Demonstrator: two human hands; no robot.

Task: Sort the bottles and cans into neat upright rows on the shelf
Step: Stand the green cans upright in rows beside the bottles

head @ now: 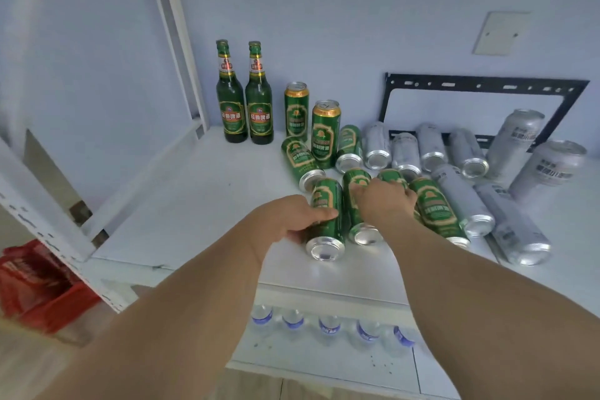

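Two green beer bottles (244, 97) stand upright at the back of the white shelf (181, 204). To their right two green cans (296, 110) stand upright. Several more green cans lie on their sides in the middle. My left hand (292, 217) grips one lying green can (326, 221) from its left side. My right hand (384, 201) rests over the neighbouring lying green can (360, 214), fingers curled on it. Further right, several silver cans (467, 198) lie flat, and two silver cans (516, 140) stand tilted near the wall.
A black metal bracket (480, 84) leans against the back wall behind the silver cans. Water bottles (328, 325) stand in a row on the lower shelf. A red basket (35, 282) sits low on the left, beyond the white shelf post (181, 36).
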